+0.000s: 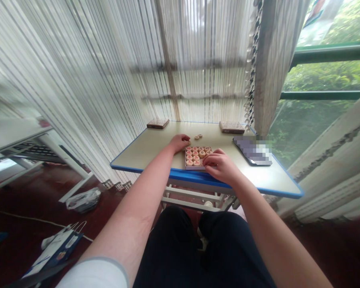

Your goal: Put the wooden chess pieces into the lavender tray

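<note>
A shallow box (195, 168) near the table's front edge holds rows of round wooden xiangqi pieces (196, 157) with red and dark characters. My right hand (219, 165) covers the box's right side, its fingers closed together at a piece there; the fingers hide most of that corner. Just beyond the box's upper left corner, my left hand (179, 143) has its fingers curled round a light round piece (189, 143) at the fingertips. Farther back on the tabletop lie a few loose pieces (197, 138), apart from both hands.
The pale table (135, 154) has a blue rim. Two flat boxes, left (158, 123) and right (232, 127), lie along its back. A dark-edged tablet-like object (252, 151), partly blurred, is at right. String curtains (198, 60) hang behind; bags (58, 248) stand on the floor at left.
</note>
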Demonstrator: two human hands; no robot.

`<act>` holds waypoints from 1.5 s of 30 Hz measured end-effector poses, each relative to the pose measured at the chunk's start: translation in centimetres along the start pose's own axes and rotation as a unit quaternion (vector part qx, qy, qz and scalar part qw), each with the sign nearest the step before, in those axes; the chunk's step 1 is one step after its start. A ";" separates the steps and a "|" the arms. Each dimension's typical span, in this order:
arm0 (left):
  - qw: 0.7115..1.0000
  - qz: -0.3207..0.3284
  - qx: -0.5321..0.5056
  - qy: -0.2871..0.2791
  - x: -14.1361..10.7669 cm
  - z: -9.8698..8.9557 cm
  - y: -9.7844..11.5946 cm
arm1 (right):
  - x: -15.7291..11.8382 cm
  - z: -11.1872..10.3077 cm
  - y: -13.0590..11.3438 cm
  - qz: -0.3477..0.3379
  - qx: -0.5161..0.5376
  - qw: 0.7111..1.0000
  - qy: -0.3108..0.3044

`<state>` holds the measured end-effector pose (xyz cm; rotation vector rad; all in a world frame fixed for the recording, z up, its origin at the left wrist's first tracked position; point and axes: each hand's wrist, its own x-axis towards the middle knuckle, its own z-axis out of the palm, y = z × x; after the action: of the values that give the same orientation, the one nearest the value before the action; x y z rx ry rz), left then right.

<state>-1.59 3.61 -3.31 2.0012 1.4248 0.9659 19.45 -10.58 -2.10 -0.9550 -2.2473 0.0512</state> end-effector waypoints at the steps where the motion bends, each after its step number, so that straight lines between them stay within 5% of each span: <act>1: 1.000 0.001 0.001 -0.001 -0.1 -0.1 0.1 | 0.0 -0.1 0.0 -0.004 0.001 1.000 -0.005; 12: 0.999 0.014 -0.024 -0.021 -0.1 0.0 0.1 | -0.1 -0.6 -0.5 0.017 -0.007 1.000 0.015; 19: 0.984 0.038 -0.170 0.041 0.0 -0.4 1.2 | -0.2 -0.4 -0.3 0.030 -0.009 0.999 0.037; 25: 0.938 0.059 -0.334 -0.070 -1.2 -1.0 3.5 | 0.0 0.2 0.4 0.061 -0.051 0.991 0.110; 31: 0.945 0.033 -0.285 -0.154 -2.6 -1.3 5.0 | 1.2 0.7 1.4 0.082 -0.083 0.977 0.179; 40: 0.924 0.023 -0.276 -0.265 -3.7 -1.8 6.4 | 1.5 0.4 0.4 0.013 -0.068 0.986 0.149; 43: 0.925 0.030 -0.296 -0.236 -3.4 -2.0 6.2 | 1.2 0.5 0.5 0.024 -0.068 0.985 0.157; 45: 0.936 0.035 -0.318 -0.147 -2.9 -2.0 5.8 | 1.0 0.6 0.8 0.036 -0.065 0.985 0.155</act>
<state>-0.32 -1.09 1.44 1.6206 0.7510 0.9505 19.10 -9.24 -2.19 -1.0364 -1.9471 -0.2011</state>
